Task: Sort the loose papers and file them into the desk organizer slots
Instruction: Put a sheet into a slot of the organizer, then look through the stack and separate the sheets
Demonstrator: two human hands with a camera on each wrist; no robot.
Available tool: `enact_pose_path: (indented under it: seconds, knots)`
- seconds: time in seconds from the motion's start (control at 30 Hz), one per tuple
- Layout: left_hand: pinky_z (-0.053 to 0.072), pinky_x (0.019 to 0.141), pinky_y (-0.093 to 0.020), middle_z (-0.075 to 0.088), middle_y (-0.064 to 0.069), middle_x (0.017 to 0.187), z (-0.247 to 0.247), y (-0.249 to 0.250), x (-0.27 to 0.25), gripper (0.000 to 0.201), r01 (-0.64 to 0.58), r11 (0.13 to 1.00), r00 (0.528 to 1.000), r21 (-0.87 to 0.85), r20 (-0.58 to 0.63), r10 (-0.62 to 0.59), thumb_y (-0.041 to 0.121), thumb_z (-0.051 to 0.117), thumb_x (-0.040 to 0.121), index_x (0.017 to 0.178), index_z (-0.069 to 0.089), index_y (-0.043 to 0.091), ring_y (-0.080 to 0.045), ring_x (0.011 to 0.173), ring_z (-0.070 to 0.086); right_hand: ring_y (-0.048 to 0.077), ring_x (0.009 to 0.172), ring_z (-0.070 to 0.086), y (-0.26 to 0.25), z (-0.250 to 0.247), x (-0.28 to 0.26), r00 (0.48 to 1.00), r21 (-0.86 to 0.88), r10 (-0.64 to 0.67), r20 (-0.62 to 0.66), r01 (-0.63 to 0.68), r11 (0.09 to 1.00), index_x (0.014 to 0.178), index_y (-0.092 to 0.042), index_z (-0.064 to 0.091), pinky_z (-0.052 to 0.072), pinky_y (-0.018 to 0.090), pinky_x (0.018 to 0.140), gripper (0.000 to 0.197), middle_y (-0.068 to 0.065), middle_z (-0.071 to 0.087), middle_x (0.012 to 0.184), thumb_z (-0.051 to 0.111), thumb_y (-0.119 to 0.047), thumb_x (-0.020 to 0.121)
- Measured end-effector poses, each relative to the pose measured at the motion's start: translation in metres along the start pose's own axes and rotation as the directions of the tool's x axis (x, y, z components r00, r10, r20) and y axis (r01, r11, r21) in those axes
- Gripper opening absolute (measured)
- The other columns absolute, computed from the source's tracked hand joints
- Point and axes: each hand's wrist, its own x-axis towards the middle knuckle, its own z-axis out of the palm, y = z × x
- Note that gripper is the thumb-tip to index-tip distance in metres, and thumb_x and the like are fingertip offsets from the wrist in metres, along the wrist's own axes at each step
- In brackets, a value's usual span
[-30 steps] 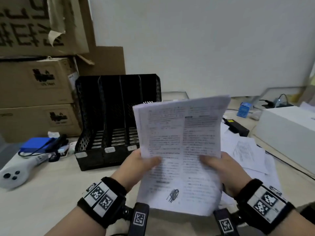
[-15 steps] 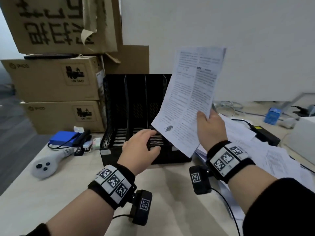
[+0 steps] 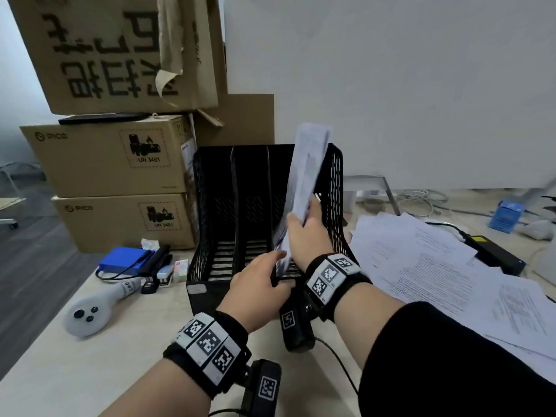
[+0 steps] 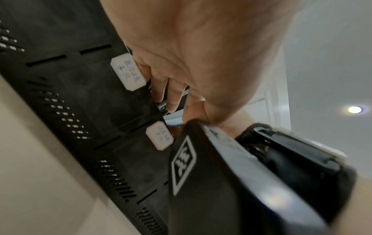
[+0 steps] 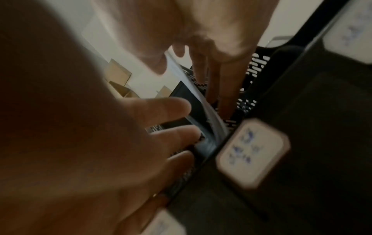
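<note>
In the middle of the frame, the right hand (image 3: pixel 304 236) pinches the thin, bendy paper sheets (image 3: pixel 307 176) near their bottom edge, tipping them into the black organizer's (image 3: pixel 210 206) right slot, while the left hand (image 3: pixel 258 284) rests spread, straight fingers on its front lip.

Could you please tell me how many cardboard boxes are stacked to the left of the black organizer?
3: the top box with large lettering, the middle box and the bottom box, stacked. A brown panel behind may be another.
</note>
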Motion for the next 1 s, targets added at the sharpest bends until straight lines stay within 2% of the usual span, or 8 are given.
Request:
enact_pose_path:
  seconds: [0.1, 0.23, 0.33, 0.43, 0.5, 0.7, 0.83, 1.0]
  knots:
    - [0.036, 0.117, -0.038, 0.047, 0.009, 0.151, -0.002, -0.001, 0.0, 0.063, -0.005, 1.0, 1.0, -0.03, -0.01, 0.004, 0.021, 0.057, 0.091, 0.151, 0.041, 0.031, -0.012, 0.14, 0.043, 0.021, 0.114, 0.063, 0.007, -0.001, -0.011, 0.985, 0.017, 0.041, 0.168, -0.044, 0.999, 0.159, -0.034, 0.015, 0.047, 0.033, 0.098, 0.077, -0.01, 0.05, 0.127, 0.058, -0.033, 0.095]
    - [0.035, 0.116, -0.033, 0.048, 0.009, 0.149, 0.001, 0.007, -0.005, 0.061, -0.017, 1.0, 0.998, -0.026, -0.061, 0.016, 0.022, 0.06, 0.091, 0.15, 0.044, 0.027, -0.012, 0.139, 0.044, 0.012, 0.121, 0.059, 0.022, -0.035, -0.023, 0.988, 0.075, 0.047, 0.149, -0.059, 0.995, 0.155, -0.042, 0.022, 0.048, 0.041, 0.107, 0.079, -0.007, 0.046, 0.147, 0.063, -0.04, 0.087]
    - [0.035, 0.115, -0.043, 0.05, 0.015, 0.143, 0.008, 0.019, -0.009, 0.058, -0.051, 0.999, 0.992, -0.01, -0.119, 0.049, 0.03, 0.056, 0.085, 0.143, 0.049, 0.031, -0.009, 0.135, 0.045, 0.006, 0.113, 0.061, 0.033, -0.075, -0.038, 0.993, 0.127, 0.076, 0.09, -0.087, 0.988, 0.144, -0.039, 0.044, 0.057, 0.043, 0.096, 0.055, -0.009, 0.052, 0.144, 0.061, -0.038, 0.092]
    - [0.035, 0.114, -0.046, 0.048, 0.017, 0.14, 0.024, 0.038, -0.013, 0.062, -0.095, 0.995, 0.985, 0.011, -0.14, 0.096, 0.037, 0.047, 0.077, 0.138, 0.053, 0.033, -0.01, 0.135, 0.042, 0.014, 0.099, 0.068, 0.044, -0.124, -0.066, 0.99, 0.166, 0.142, 0.015, -0.143, 0.976, 0.122, -0.032, 0.062, 0.062, 0.037, 0.074, 0.024, -0.007, 0.065, 0.124, 0.058, -0.028, 0.099]
    - [0.035, 0.114, -0.045, 0.046, 0.015, 0.138, 0.039, 0.052, -0.015, 0.06, -0.104, 0.995, 0.986, 0.014, -0.13, 0.104, 0.039, 0.047, 0.077, 0.137, 0.054, 0.034, -0.013, 0.134, 0.041, 0.019, 0.092, 0.07, 0.052, -0.156, -0.085, 0.979, 0.188, 0.204, -0.031, -0.194, 0.963, 0.111, -0.028, 0.067, 0.061, 0.036, 0.07, 0.015, -0.002, 0.069, 0.112, 0.059, -0.024, 0.099]
    - [0.043, 0.109, -0.037, 0.056, 0.017, 0.123, 0.1, 0.098, -0.018, 0.041, -0.209, 0.976, 0.976, -0.066, 0.05, 0.212, 0.027, 0.057, 0.089, 0.129, 0.061, 0.032, -0.009, 0.122, 0.052, 0.019, 0.067, 0.063, 0.089, -0.249, -0.132, 0.914, 0.243, 0.362, -0.182, -0.315, 0.917, 0.104, -0.017, 0.07, 0.049, 0.033, 0.056, 0.016, 0.008, 0.074, 0.094, 0.055, -0.014, 0.099]
    - [0.044, 0.101, -0.026, 0.058, 0.02, 0.12, 0.135, 0.119, -0.014, 0.031, -0.239, 0.966, 0.95, -0.103, 0.179, 0.254, 0.02, 0.058, 0.094, 0.122, 0.064, 0.033, -0.005, 0.109, 0.056, 0.021, 0.071, 0.065, 0.113, -0.291, -0.151, 0.868, 0.22, 0.438, -0.235, -0.392, 0.893, 0.101, -0.017, 0.071, 0.049, 0.034, 0.059, 0.018, 0.008, 0.075, 0.097, 0.054, -0.015, 0.099]
    - [0.04, 0.099, -0.021, 0.057, 0.018, 0.135, 0.164, 0.142, -0.001, 0.03, -0.17, 0.974, 0.947, -0.151, 0.247, 0.204, 0.024, 0.05, 0.102, 0.126, 0.064, 0.034, -0.003, 0.119, 0.053, 0.023, 0.086, 0.068, 0.135, -0.315, -0.161, 0.859, 0.142, 0.487, -0.158, -0.468, 0.872, 0.104, -0.018, 0.071, 0.052, 0.034, 0.063, 0.019, 0.003, 0.073, 0.105, 0.052, -0.016, 0.101]
